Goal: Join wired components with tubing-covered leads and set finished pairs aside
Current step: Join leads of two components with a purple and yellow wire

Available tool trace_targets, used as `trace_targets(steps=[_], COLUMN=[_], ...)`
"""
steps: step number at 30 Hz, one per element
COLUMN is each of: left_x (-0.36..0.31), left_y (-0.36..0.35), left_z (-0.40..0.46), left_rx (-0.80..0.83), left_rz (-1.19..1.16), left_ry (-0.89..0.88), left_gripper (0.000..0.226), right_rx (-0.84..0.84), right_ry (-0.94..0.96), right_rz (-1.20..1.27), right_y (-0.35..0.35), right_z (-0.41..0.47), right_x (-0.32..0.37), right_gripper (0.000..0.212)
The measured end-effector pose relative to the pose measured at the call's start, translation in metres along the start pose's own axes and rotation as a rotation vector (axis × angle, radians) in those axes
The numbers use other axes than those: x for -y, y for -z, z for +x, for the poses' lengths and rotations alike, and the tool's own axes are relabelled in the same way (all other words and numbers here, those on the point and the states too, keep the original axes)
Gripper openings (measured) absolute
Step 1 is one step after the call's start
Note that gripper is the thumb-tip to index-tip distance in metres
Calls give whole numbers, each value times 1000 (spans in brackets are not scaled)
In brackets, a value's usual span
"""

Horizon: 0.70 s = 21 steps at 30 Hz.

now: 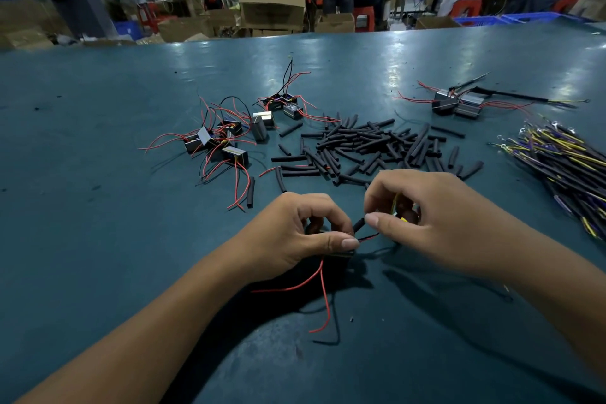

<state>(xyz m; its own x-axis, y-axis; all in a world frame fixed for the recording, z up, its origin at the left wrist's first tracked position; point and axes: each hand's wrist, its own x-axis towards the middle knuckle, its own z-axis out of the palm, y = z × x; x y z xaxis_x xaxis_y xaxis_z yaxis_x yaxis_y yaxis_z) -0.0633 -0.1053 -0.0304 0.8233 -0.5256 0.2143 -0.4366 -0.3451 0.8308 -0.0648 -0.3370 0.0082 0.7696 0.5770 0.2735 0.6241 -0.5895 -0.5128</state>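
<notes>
Teal table (98,128) in a busy workshop; boxes (271,5) at twelve o'clock, contents unseen. Left hand (295,233) pinched a red wire (367,237), right hand (426,216) pinched a tube (358,224).

On the tabletop (98,108), the tubing pile (370,147) lies centre, behind both hands. Loose components (226,138) lie left of it, the lead bundle (564,161) right, finished pairs (459,103) behind right.
</notes>
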Motion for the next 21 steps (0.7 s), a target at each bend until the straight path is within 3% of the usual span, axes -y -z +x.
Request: trace_targets(steps=[5,16,21], left_x=[-1,-7,-5], left_y=[-1,-5,-10], left_z=[0,-1,0], left_rx=[5,-23,-47], left_rz=[22,61,23], left_ry=[-23,-49,-50], left_gripper=[5,22,8], right_rx=[48,19,-26], right_ry=[107,77,36], right_rz=[-63,-41,-32], right_y=[-3,-13,-13], right_z=[0,2,2], right_x=[7,9,9], right_gripper=[12,11,15])
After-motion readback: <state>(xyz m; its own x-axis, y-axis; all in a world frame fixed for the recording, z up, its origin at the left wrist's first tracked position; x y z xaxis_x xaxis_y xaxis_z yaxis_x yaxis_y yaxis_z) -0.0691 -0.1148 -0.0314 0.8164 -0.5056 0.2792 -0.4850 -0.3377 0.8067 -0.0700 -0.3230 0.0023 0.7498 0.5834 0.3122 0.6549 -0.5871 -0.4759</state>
